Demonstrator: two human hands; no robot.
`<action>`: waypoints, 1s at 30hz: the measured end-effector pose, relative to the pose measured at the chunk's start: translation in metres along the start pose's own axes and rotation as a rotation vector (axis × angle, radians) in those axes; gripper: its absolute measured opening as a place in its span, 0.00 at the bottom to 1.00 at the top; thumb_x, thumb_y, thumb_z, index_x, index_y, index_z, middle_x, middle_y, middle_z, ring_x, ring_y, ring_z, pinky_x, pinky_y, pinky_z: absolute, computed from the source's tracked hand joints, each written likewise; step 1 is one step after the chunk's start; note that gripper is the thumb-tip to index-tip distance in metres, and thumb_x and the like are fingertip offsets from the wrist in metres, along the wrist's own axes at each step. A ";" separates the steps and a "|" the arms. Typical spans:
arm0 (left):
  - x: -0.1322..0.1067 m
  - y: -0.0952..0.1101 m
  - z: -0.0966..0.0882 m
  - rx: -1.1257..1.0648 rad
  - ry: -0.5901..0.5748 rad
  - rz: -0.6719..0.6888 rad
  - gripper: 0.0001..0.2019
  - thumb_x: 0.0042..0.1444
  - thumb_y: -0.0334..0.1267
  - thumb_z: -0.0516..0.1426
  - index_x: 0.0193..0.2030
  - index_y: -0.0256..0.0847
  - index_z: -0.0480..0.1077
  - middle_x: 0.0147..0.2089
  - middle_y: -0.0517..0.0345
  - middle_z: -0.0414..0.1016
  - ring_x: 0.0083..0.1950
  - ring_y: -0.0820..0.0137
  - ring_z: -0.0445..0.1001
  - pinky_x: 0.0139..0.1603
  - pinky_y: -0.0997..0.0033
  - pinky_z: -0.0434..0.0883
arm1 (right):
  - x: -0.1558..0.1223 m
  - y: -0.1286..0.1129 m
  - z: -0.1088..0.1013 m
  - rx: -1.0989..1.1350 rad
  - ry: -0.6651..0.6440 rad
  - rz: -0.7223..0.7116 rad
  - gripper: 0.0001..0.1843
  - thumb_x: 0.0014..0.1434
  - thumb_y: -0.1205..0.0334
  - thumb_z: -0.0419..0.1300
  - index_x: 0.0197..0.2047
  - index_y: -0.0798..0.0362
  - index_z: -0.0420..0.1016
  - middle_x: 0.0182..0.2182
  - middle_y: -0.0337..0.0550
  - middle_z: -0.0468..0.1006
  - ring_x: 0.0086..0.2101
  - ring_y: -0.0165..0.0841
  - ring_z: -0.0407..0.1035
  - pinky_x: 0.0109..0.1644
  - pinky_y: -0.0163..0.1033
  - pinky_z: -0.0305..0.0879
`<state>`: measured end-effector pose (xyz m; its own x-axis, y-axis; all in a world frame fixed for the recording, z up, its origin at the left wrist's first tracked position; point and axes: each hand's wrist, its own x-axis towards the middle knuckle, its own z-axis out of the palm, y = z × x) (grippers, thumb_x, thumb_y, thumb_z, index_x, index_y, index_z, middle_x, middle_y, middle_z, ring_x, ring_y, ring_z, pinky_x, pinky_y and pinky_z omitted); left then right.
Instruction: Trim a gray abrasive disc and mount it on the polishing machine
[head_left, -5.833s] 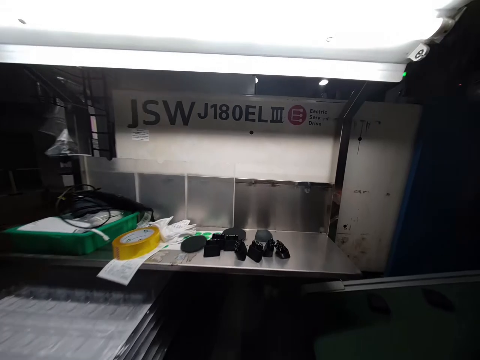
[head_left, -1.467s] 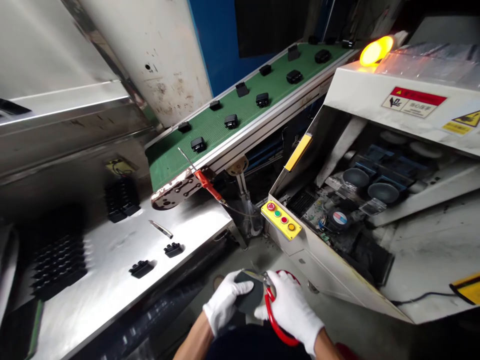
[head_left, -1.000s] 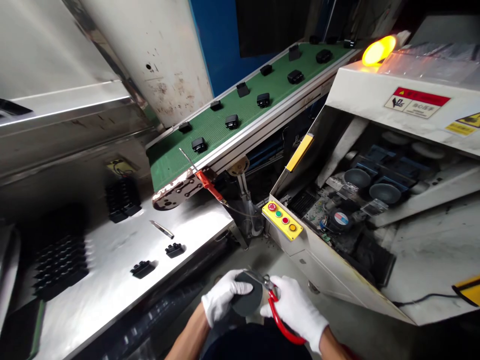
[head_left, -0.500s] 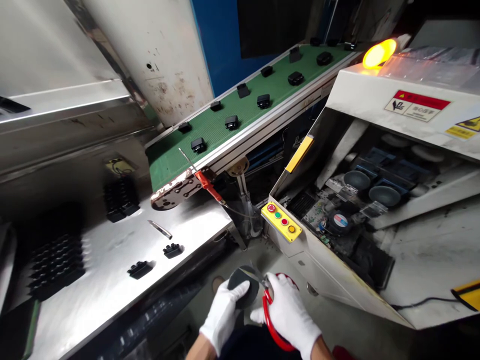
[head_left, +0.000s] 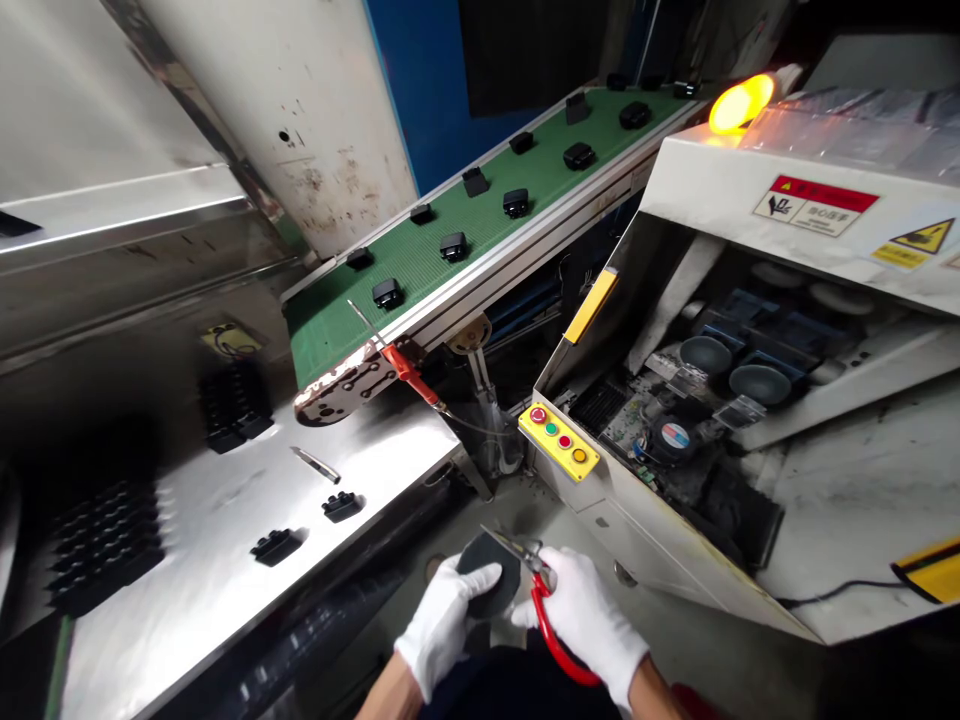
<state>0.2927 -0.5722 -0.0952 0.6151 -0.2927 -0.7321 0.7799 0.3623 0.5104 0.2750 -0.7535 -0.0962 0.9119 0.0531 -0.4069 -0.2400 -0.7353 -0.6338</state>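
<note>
Both my hands wear white gloves and meet low in the middle of the view. My left hand (head_left: 442, 625) is closed round a dark round disc (head_left: 491, 580). My right hand (head_left: 589, 625) grips red-handled cutters (head_left: 541, 602), whose metal jaws lie across the top edge of the disc. Both hands hover above the floor, beside the steel table's front edge.
A steel table (head_left: 225, 545) at left carries two small black parts (head_left: 300, 528), a blade (head_left: 315, 463) and stacks of black parts. A green conveyor (head_left: 480, 215) brings several black parts. At right stands an open white machine (head_left: 750, 330) with a yellow button box (head_left: 559, 440) and a lit amber lamp (head_left: 739, 100).
Earlier the view faced a shelf under a machine sign. Over the last second my hands stayed together on the disc and cutters, shifting slightly; the conveyor parts crept along.
</note>
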 end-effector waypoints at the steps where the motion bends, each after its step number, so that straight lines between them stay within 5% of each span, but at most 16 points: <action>1: 0.000 0.001 -0.001 0.020 -0.006 -0.004 0.12 0.45 0.36 0.66 0.36 0.35 0.73 0.27 0.53 0.77 0.28 0.65 0.74 0.30 0.68 0.69 | 0.000 0.000 -0.001 -0.017 0.013 -0.012 0.25 0.41 0.43 0.71 0.38 0.46 0.72 0.32 0.38 0.74 0.32 0.34 0.68 0.35 0.36 0.57; 4: 0.000 0.003 -0.004 0.059 -0.048 -0.014 0.13 0.43 0.35 0.66 0.36 0.33 0.73 0.28 0.52 0.77 0.29 0.65 0.74 0.31 0.68 0.69 | 0.000 0.000 -0.003 -0.061 0.043 -0.041 0.28 0.36 0.44 0.73 0.38 0.47 0.72 0.34 0.38 0.73 0.33 0.35 0.67 0.36 0.37 0.56; 11: 0.007 -0.002 -0.020 0.084 -0.086 -0.023 0.17 0.41 0.33 0.66 0.41 0.32 0.74 0.31 0.50 0.77 0.29 0.63 0.74 0.31 0.65 0.69 | 0.001 0.005 -0.007 -0.113 -0.042 -0.072 0.21 0.44 0.43 0.68 0.32 0.48 0.70 0.30 0.36 0.71 0.29 0.32 0.64 0.32 0.36 0.52; 17: 0.002 0.000 -0.017 0.101 -0.118 -0.028 0.18 0.42 0.32 0.64 0.43 0.33 0.74 0.30 0.53 0.77 0.26 0.67 0.72 0.26 0.70 0.67 | -0.006 0.002 -0.002 -0.263 0.034 -0.152 0.41 0.32 0.40 0.72 0.50 0.47 0.72 0.39 0.44 0.72 0.39 0.43 0.64 0.42 0.44 0.56; 25: -0.008 0.016 -0.026 0.264 -0.068 -0.047 0.22 0.40 0.31 0.64 0.46 0.34 0.76 0.36 0.49 0.80 0.36 0.58 0.77 0.33 0.66 0.71 | -0.007 -0.005 -0.006 -0.130 -0.036 -0.111 0.18 0.45 0.46 0.68 0.33 0.47 0.70 0.31 0.36 0.71 0.31 0.33 0.65 0.34 0.37 0.55; 30: -0.014 0.024 -0.038 0.185 -0.283 0.122 0.19 0.48 0.33 0.61 0.49 0.34 0.76 0.44 0.46 0.80 0.44 0.59 0.76 0.47 0.63 0.71 | -0.016 -0.010 -0.005 -0.135 -0.044 -0.071 0.19 0.40 0.57 0.69 0.38 0.44 0.73 0.34 0.37 0.75 0.35 0.36 0.71 0.37 0.38 0.62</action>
<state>0.2985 -0.5254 -0.0893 0.6928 -0.4996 -0.5200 0.6903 0.2512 0.6785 0.2650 -0.7504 -0.0800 0.9089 0.1357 -0.3943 -0.1255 -0.8127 -0.5689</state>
